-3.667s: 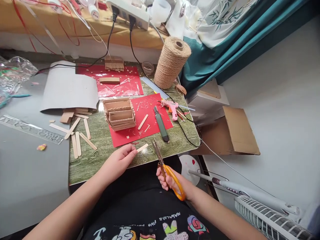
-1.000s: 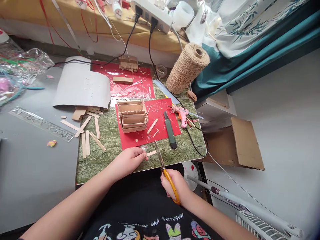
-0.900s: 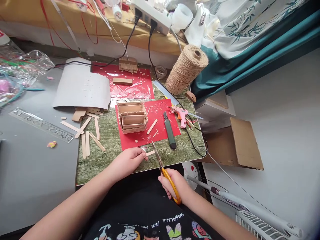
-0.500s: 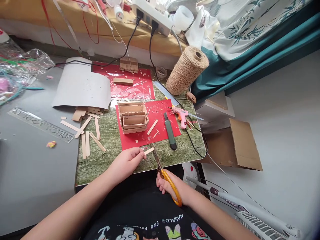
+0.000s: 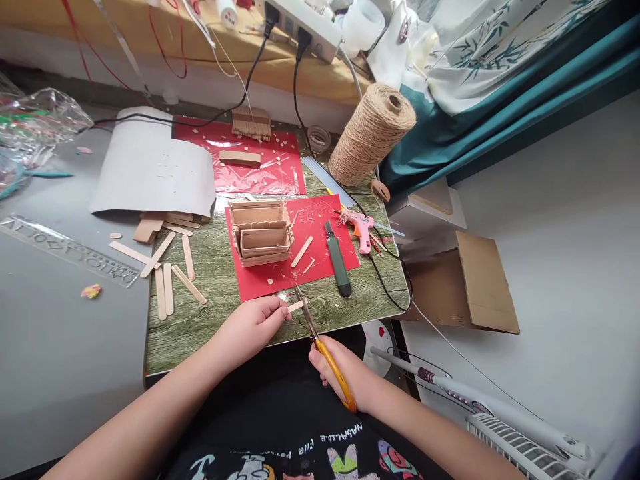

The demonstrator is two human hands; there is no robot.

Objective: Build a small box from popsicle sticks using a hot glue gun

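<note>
Near the table's front edge, my left hand pinches a short wooden craft stick between thumb and fingers. My right hand is wrapped round the orange handles of a pair of scissors. The blades cross the stick close to its free right end and point away from me. Just beyond, a small box made of craft sticks stands on a red sheet. Beside it lie a loose craft stick, thin offcuts and a dark green cutter.
A pink glue gun lies at the right, its black cord looping over the table edge. Behind it stands a twine spool. Several loose sticks lie left, near curled white paper and a clear ruler.
The scissors' blades and handles have come closer together around the stick's end as my right hand squeezed. My left hand stays in nearly the same place. The whole view has shifted slightly.
</note>
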